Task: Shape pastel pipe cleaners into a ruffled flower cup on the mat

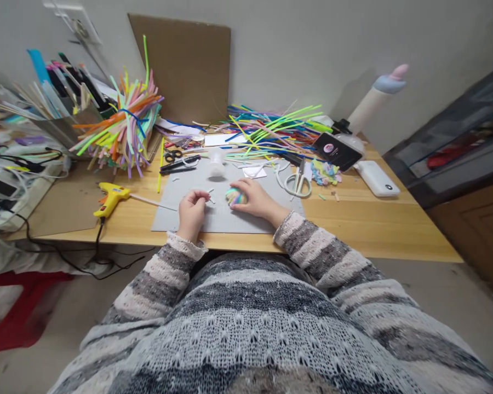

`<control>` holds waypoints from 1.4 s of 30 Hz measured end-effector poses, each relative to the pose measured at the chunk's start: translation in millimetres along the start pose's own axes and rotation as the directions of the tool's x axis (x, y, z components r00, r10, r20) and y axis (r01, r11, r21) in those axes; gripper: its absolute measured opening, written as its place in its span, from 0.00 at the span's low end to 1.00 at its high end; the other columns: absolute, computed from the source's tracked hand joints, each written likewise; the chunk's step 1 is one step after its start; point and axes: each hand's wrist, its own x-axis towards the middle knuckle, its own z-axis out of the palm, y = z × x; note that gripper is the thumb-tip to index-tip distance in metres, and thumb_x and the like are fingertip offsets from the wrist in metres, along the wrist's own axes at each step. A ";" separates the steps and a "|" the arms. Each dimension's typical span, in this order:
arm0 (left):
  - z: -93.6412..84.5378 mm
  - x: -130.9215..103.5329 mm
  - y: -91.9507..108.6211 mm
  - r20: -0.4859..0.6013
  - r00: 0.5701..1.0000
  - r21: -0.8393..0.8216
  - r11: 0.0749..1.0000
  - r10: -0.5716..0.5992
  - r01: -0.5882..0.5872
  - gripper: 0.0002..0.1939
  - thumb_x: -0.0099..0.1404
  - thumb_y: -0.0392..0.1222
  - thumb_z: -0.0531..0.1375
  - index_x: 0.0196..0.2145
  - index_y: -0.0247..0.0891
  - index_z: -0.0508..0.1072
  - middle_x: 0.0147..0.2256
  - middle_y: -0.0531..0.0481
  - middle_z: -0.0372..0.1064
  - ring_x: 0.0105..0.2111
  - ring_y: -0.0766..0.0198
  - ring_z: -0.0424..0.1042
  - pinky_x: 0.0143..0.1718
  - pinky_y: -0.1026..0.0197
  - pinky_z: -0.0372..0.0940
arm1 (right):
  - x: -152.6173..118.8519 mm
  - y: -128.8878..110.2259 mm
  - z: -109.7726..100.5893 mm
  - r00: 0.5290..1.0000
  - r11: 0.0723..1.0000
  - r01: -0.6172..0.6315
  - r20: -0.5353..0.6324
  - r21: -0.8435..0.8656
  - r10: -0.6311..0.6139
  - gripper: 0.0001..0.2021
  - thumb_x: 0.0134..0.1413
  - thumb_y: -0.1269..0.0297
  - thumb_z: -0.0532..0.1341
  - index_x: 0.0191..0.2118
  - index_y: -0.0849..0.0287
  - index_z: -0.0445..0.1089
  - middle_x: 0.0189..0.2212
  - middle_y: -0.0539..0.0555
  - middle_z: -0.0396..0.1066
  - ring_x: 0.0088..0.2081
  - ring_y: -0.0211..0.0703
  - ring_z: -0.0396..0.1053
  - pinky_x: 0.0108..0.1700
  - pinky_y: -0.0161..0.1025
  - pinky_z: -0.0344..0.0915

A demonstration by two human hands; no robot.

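The multicoloured ball point(234, 196) is just right of the middle of the grey mat point(240, 223), toward its near side; whether it rests on the mat or is lifted slightly is hard to tell. The right hand point(254, 198) is curved around it, fingers over the far side and thumb on the near side, partly open to the ball's width and holding it. The left hand point(192, 213), to the left, has thumb and fingertips drawn nearly together, seemingly pinching a thin white strip point(211, 191); the fingers hide the exact contact. The ball looks light and soft-surfaced, perhaps fuzzy, so it should grip well without slipping but may dent or shed shape if squeezed hard; a loose cupped hold across its widest part seems best. Being round, it could roll if released. The strip appears slight and bendable, best taken at one end between fingertips. The white-handled scissors point(298, 186) lie farther right, apart from both hands.
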 end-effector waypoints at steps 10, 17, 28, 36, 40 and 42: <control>21.7 -8.2 25.1 0.083 0.965 0.144 0.955 0.249 -0.259 0.12 0.58 0.39 0.58 0.41 0.39 0.73 0.43 0.46 0.71 0.47 0.58 0.68 0.49 0.55 0.61 | -2.2 -18.0 -32.5 0.940 -0.158 -0.133 0.175 0.978 0.293 0.21 0.56 0.47 0.51 0.48 0.54 0.66 0.49 0.55 0.72 0.48 0.51 0.69 0.49 0.54 0.67; 63.3 -15.3 57.3 0.540 0.621 0.542 0.329 0.569 -0.773 0.19 0.65 0.53 0.57 0.52 0.49 0.70 0.60 0.49 0.58 0.62 0.50 0.51 0.62 0.42 0.39 | -0.6 -4.8 -25.3 0.923 -0.269 -0.083 0.175 0.960 0.341 0.19 0.60 0.50 0.48 0.45 0.54 0.69 0.40 0.50 0.76 0.43 0.43 0.72 0.47 0.45 0.69; 79.3 -2.6 68.3 0.538 0.672 0.462 0.488 0.509 -0.740 0.17 0.66 0.49 0.55 0.49 0.41 0.71 0.51 0.46 0.70 0.55 0.54 0.63 0.60 0.46 0.44 | 2.3 -4.6 -27.2 0.894 -0.136 -0.176 0.216 0.975 0.393 0.22 0.62 0.47 0.44 0.43 0.55 0.68 0.35 0.52 0.75 0.38 0.43 0.72 0.42 0.43 0.71; 69.7 54.9 59.4 0.620 0.779 0.366 0.842 0.096 -0.396 0.12 0.57 0.44 0.61 0.36 0.34 0.76 0.35 0.48 0.75 0.34 0.61 0.71 0.35 0.61 0.63 | 10.6 4.1 -32.5 0.716 -0.012 -0.641 0.605 0.767 0.348 0.27 0.61 0.41 0.41 0.42 0.57 0.67 0.29 0.55 0.74 0.29 0.46 0.72 0.33 0.47 0.70; 70.6 59.5 45.7 0.621 0.778 0.436 0.783 0.094 -0.443 0.11 0.59 0.46 0.59 0.30 0.34 0.75 0.27 0.51 0.72 0.27 0.64 0.67 0.28 0.63 0.59 | 12.1 11.3 -32.4 0.812 0.408 -0.530 0.304 0.743 0.498 0.23 0.56 0.42 0.50 0.40 0.57 0.67 0.29 0.53 0.73 0.28 0.44 0.71 0.32 0.42 0.68; 71.4 58.0 40.6 0.629 0.770 0.447 0.760 0.108 -0.472 0.10 0.59 0.44 0.59 0.33 0.35 0.75 0.28 0.50 0.73 0.28 0.63 0.68 0.29 0.63 0.59 | 10.5 12.5 -30.4 0.856 0.613 -0.451 0.121 0.649 0.502 0.17 0.50 0.49 0.60 0.38 0.58 0.68 0.30 0.52 0.73 0.30 0.43 0.70 0.35 0.40 0.67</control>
